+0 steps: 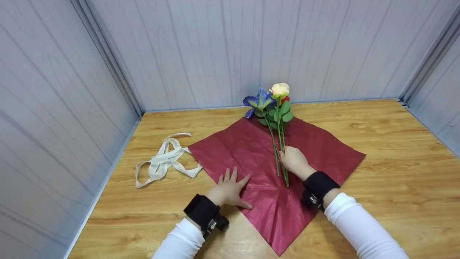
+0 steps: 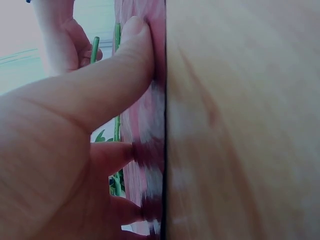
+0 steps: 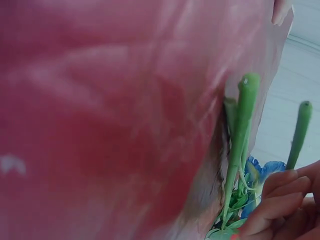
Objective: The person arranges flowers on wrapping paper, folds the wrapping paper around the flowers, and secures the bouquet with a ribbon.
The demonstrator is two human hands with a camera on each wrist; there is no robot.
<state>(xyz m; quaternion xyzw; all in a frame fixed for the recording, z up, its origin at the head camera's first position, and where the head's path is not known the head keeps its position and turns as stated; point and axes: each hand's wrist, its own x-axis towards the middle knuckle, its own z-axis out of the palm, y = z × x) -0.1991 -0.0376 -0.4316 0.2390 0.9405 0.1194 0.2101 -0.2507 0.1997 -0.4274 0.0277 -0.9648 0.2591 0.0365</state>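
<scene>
A sheet of dark red wrapping paper [image 1: 222, 144] lies on the wooden table with one corner toward me. My left hand [image 1: 229, 189] presses its left edge, fingers spread; in the left wrist view the thumb [image 2: 135, 45] lies along that edge. Over the paper's middle, my right hand [image 1: 295, 162] pinches the green stem of a cream-white rose [image 1: 280, 90]. In the right wrist view the pinched stem [image 3: 300, 134] stands off the paper, apart from other stems [image 3: 240, 130] lying there. A blue flower [image 1: 261, 99] and a mostly hidden red flower [image 1: 285, 98] are beside the rose.
A loosely tangled white ribbon [image 1: 161, 162] lies on the table [image 1: 402, 144] left of the paper, one end close to its edge. Behind the flower heads rises a pale panelled wall [image 1: 201, 54], with side walls at left and right.
</scene>
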